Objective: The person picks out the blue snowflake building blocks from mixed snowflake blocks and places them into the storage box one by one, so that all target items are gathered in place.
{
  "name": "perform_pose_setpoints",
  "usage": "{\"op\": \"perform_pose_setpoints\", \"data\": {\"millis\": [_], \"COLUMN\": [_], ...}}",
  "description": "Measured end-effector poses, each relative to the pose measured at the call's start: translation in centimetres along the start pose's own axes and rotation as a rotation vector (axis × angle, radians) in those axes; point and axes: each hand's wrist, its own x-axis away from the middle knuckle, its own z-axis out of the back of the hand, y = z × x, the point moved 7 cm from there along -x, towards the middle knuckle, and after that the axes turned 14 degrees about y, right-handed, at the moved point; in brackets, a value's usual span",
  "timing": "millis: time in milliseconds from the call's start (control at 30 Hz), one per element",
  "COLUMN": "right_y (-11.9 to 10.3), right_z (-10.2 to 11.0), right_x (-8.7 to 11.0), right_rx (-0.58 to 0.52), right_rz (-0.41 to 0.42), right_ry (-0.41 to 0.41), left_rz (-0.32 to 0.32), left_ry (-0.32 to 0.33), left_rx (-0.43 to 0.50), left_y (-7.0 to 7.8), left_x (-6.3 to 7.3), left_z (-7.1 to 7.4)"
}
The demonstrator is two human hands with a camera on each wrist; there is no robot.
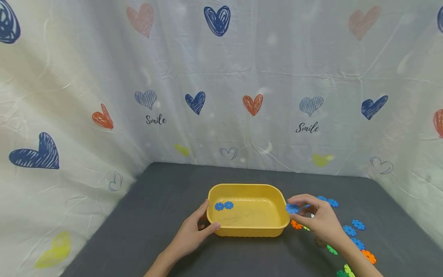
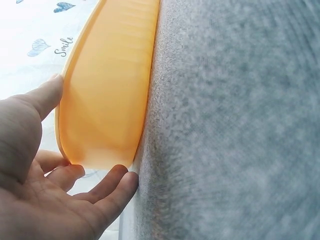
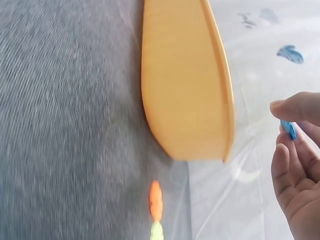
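Observation:
A yellow plastic tub (image 1: 249,232) stands on the grey cloth, with two blue notched discs (image 1: 224,206) lying at the left of its floor. My left hand (image 1: 192,231) grips the tub's left end; in the left wrist view the thumb lies along the rim and fingertips (image 2: 125,182) touch the end wall. Just off the tub's right rim, my right hand (image 1: 322,219) pinches a blue notched disc (image 1: 292,208) between thumb and fingers. That disc (image 3: 288,129) appears edge-on in the right wrist view, held higher than the cloth.
Right of the tub lie loose notched discs: blue ones (image 1: 349,231), an orange one (image 1: 368,256) and green ones (image 1: 332,249). My right forearm partly covers this scatter. A heart-printed curtain (image 1: 221,127) hangs behind and along both sides of the grey cloth (image 1: 138,238).

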Motion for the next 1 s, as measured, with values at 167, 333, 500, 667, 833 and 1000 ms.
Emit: {"op": "perform_pose_setpoints", "data": {"millis": [167, 333, 500, 667, 833, 1000], "right_y": [-0.5, -1.0, -1.4, -1.8, -1.5, -1.0], "right_z": [-1.3, -3.0, -4.6, -5.8, -7.0, -8.1], "right_x": [-0.2, -0.5, -0.8, -0.9, -1.3, -1.7], "right_rx": [-0.075, -0.11, -0.147, -0.17, -0.158, -0.125], "right_rz": [-0.018, -0.006, -0.008, -0.01, -0.049, -0.117], "right_ry": [-0.014, -0.016, -0.036, -0.058, -0.066, -0.08], "left_rz": [0.001, 0.001, -0.004, -0.008, -0.006, -0.002], "left_ry": [0.002, 0.002, 0.009, 0.015, 0.013, 0.008], "left_rx": [-0.001, -0.001, -0.001, -0.009, -0.013, -0.007], "left_y": [0.0, -0.1, 0.0, 0.0, -0.1, -0.1], "left_x": [0.0, -0.1, -0.1, -0.1, -0.1, 0.0], "left_z": [0.0, 0.0, 0.1, 0.1, 0.0, 0.0]}}
